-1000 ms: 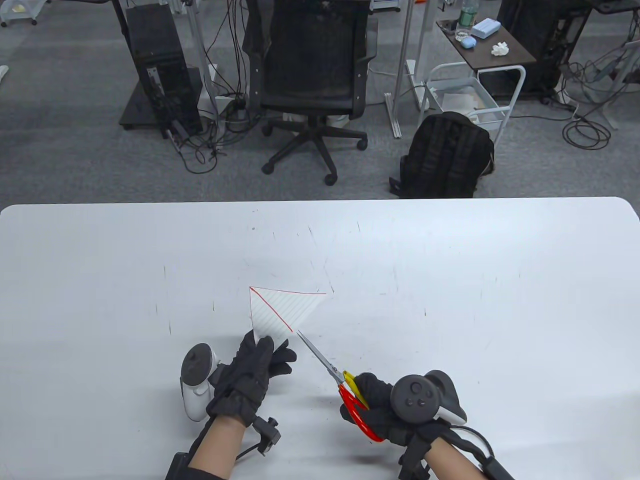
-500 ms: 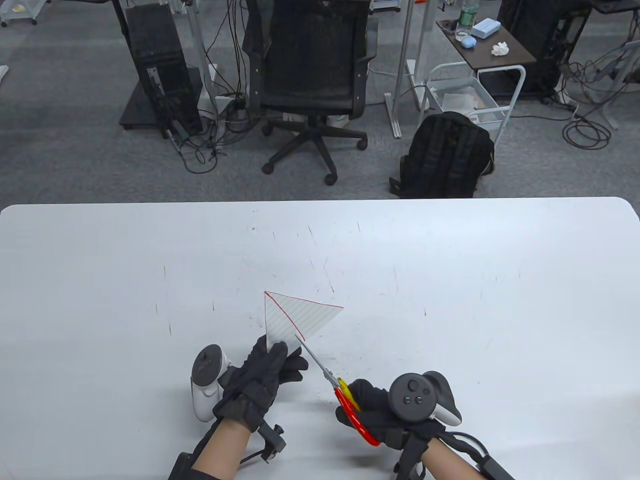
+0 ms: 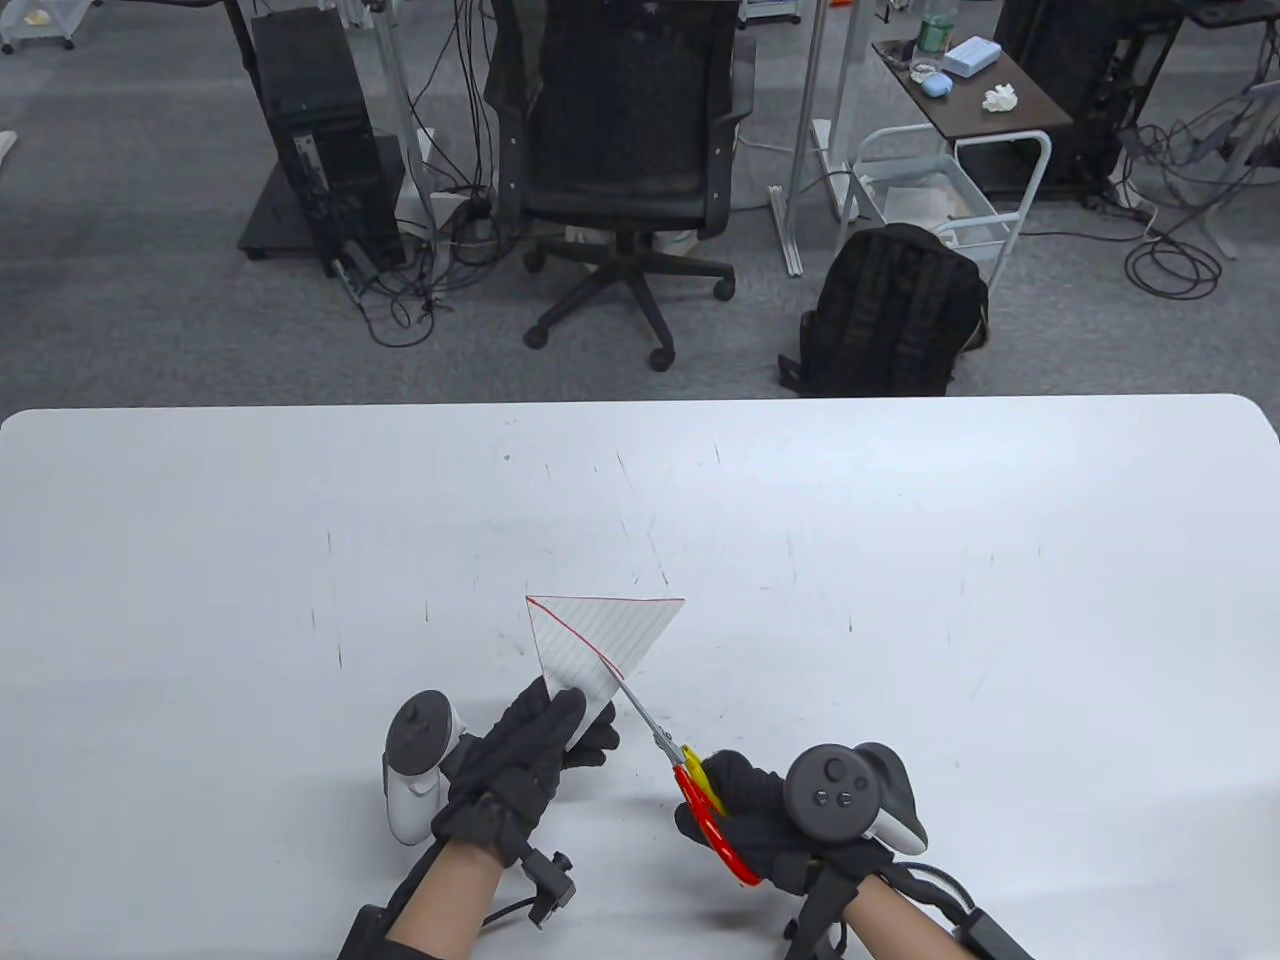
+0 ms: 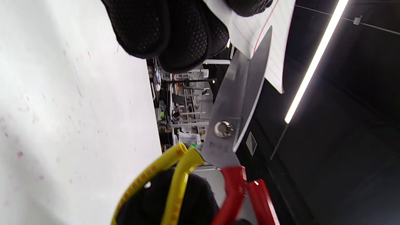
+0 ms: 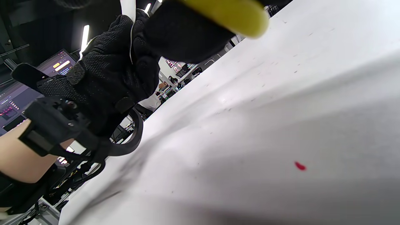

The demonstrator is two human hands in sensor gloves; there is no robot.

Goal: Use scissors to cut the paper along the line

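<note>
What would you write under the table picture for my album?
Left hand holds paper; right hand starts scissors on its red line.

The table view is bright, even and sharp, with soft shadows under the hands on the white surface (image 3: 900, 520). In the left wrist view a ceiling light strip (image 4: 315, 59) glares against darkness. The right wrist view is blurred up close, and the near surface falls into grey shade.

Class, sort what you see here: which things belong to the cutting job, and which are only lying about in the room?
Job:
paper with red line
scissors, in right hand
left hand, holding the paper
table

Lying about:
office chair
backpack
computer tower
side cart
</note>
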